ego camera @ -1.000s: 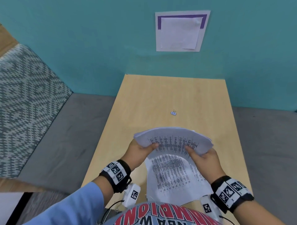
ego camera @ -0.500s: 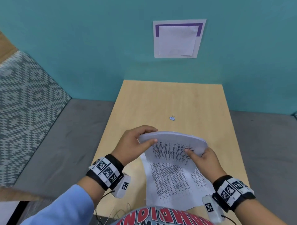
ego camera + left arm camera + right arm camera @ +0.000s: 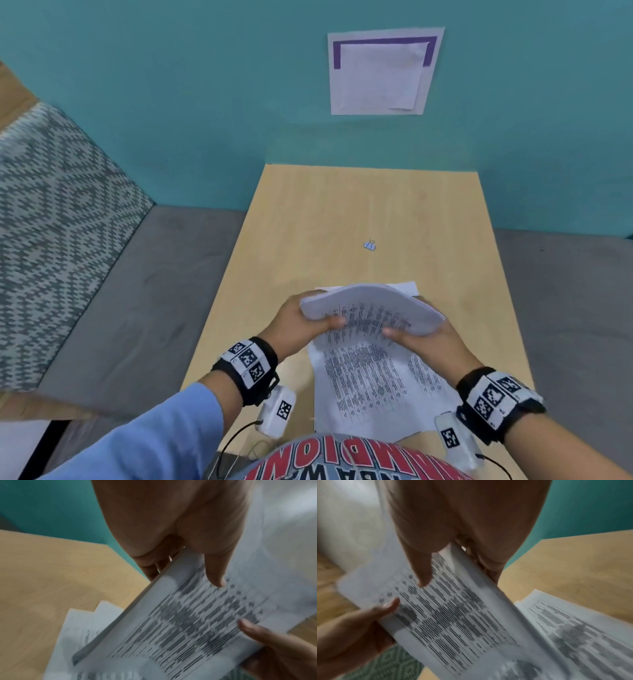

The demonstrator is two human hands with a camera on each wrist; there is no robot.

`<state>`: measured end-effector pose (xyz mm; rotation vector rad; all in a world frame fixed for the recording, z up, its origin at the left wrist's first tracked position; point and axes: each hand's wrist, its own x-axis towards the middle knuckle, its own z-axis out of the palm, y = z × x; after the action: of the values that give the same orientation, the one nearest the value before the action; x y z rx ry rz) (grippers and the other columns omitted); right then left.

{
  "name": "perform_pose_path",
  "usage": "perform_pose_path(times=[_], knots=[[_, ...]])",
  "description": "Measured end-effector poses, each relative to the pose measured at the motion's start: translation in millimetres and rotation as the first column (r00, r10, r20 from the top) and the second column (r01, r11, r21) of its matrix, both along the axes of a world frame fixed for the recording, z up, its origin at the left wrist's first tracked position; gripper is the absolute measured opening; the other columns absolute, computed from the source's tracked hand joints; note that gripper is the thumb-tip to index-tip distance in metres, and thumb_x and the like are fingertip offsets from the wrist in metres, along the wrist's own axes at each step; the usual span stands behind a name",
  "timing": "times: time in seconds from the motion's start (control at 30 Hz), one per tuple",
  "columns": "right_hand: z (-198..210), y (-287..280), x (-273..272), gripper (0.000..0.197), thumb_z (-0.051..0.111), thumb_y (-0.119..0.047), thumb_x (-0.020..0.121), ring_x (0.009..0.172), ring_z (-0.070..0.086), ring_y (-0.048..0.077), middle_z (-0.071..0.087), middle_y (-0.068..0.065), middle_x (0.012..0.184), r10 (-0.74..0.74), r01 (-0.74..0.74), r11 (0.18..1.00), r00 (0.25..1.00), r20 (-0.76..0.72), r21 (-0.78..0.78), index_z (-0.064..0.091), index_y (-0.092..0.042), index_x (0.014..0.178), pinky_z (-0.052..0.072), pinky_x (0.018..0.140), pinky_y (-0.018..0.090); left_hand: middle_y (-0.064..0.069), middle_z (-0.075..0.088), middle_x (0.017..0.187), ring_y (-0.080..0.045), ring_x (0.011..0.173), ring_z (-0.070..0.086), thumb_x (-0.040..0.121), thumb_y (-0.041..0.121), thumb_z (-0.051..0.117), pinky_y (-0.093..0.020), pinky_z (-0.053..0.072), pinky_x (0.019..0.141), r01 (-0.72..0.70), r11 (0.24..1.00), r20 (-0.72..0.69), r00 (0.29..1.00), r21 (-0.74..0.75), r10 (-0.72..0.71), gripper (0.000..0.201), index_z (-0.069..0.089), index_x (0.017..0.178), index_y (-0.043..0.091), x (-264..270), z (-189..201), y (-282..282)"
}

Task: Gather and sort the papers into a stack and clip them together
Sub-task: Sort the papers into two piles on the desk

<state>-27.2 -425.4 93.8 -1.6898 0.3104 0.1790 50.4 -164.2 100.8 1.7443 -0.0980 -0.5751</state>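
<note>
Both hands hold a stack of printed papers (image 3: 373, 310) (image 3: 180, 622) (image 3: 453, 615) upright and bowed over the wooden table (image 3: 308, 222). My left hand (image 3: 301, 325) grips its left edge, thumb on the printed face and fingers behind. My right hand (image 3: 424, 339) grips the right edge the same way. More printed sheets (image 3: 370, 387) (image 3: 80, 626) (image 3: 573, 622) lie flat on the table under the stack, near my body. A small blue binder clip (image 3: 370, 245) sits alone at the middle of the table, beyond the hands.
A teal wall (image 3: 205, 102) stands behind the table, with a paper sheet (image 3: 382, 73) stuck on it. Grey floor (image 3: 137, 291) runs on both sides. A patterned seat (image 3: 51, 222) is at the left.
The stack has been lowered and squared into a tighter bundle. My left hand has shifted further round its left edge. The head view has tilted down a little.
</note>
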Motion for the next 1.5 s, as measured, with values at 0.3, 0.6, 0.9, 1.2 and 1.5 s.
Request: perform_pose_path(times=[0.3,0.6,0.9,1.2,1.5], knots=[[5.3,3.1,0.6,0.021,0.073,-0.027,0.095,0.080,0.072,-0.006,0.080,-0.018,0.088,-0.042,0.053,0.991,0.995,0.092,-0.126,0.071,-0.047,0.101,0.054,0.073,0.014,0.004,0.082,0.113,-0.011,0.106,0.078,0.089,0.017,0.085,-0.022,0.060,0.088,-0.075,0.992,0.107,0.991,-0.105,0.087,0.031,0.075,0.117,0.026,1.3,18.2,-14.3],[-0.4,0.6,-4.7,0.022,0.084,-0.021,0.086,0.101,0.074,0.001,0.081,-0.016,0.103,-0.068,0.070,0.996,0.997,0.039,-0.056,0.079,-0.033,0.104,0.054,0.093,0.026,-0.014,0.083,0.106,-0.019,0.103,0.078,0.108,0.036,0.055,-0.030,0.050,0.094,-0.172,0.976,0.126,0.974,-0.136,0.190,0.043,0.079,0.103,0.001,8.9,22.8,-12.9],[1.7,-3.3,20.7,0.014,0.080,-0.033,0.087,0.097,0.078,0.025,0.083,0.004,0.096,-0.170,0.168,0.983,0.985,-0.015,-0.073,0.078,-0.022,0.096,0.061,0.091,0.047,0.008,0.072,0.127,-0.003,0.110,0.072,0.080,0.017,0.092,-0.026,0.058,0.097,0.125,0.992,0.070,0.990,-0.027,-0.123,0.059,0.064,0.130,0.036,20.9,11.5,8.1],[-2.3,25.4,55.3,0.027,0.068,-0.041,0.096,0.100,0.077,0.012,0.080,-0.006,0.112,-0.092,0.092,0.996,0.996,0.002,0.008,0.076,-0.024,0.115,0.060,0.092,0.041,0.012,0.050,0.054,-0.008,0.049,0.045,0.093,0.046,0.077,-0.026,0.045,0.056,0.009,0.904,0.076,0.996,0.427,-0.045,0.044,0.059,0.067,0.014,30.8,-10.3,59.3],[-146.5,9.4,42.2,0.116,0.080,-0.082,0.049,0.118,0.061,0.035,0.053,0.015,0.130,-0.260,-0.261,0.627,0.818,-0.514,-0.734,0.048,-0.006,0.132,0.053,0.091,0.046,-0.009,0.083,0.091,-0.019,0.078,0.077,0.091,0.032,0.082,-0.026,0.058,0.066,-0.324,0.823,0.049,0.939,0.467,0.341,0.024,0.080,0.100,0.010,10.2,-22.1,186.8]])
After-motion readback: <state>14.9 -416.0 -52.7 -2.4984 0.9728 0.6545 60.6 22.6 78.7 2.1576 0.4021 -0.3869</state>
